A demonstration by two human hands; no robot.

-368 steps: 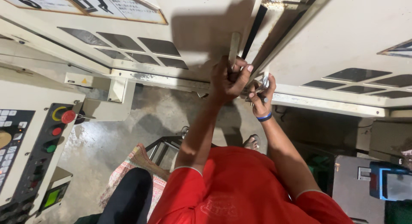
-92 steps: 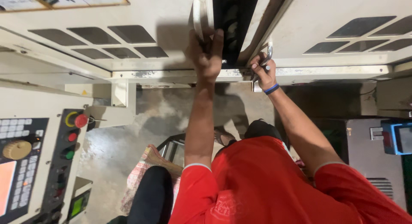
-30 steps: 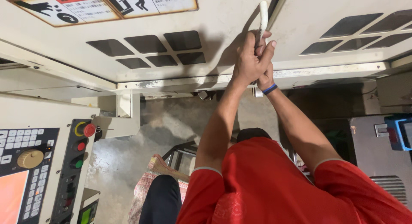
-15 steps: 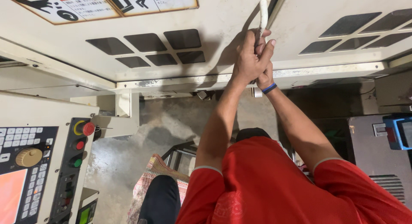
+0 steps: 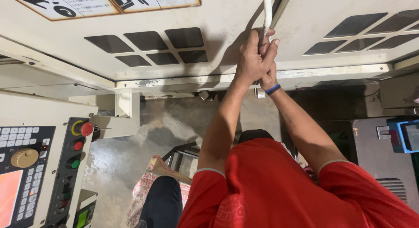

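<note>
Cream machine housing [image 5: 218, 18] with dark vent slots [image 5: 148, 46]. Warning label [image 5: 104, 1] above. Control panel [image 5: 39, 167] at left: keypad, yellow dial, red and green buttons. Stained grey concrete floor [image 5: 131, 162]. Blue-framed screen [image 5: 403, 136] at right.

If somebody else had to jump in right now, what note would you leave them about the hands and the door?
Left hand: closed around the white door handle on the cream machine door.
Right hand: clasped against the left one on the same handle; blue wristband at the wrist.
Things: a dark gap shows beside the handle, next to the neighbouring door panel. The control panel with its red button sits at lower left, untouched.
Done: both hands have a grip on the handle.
Left: whether the door is fully shut cannot be told from here.
</note>
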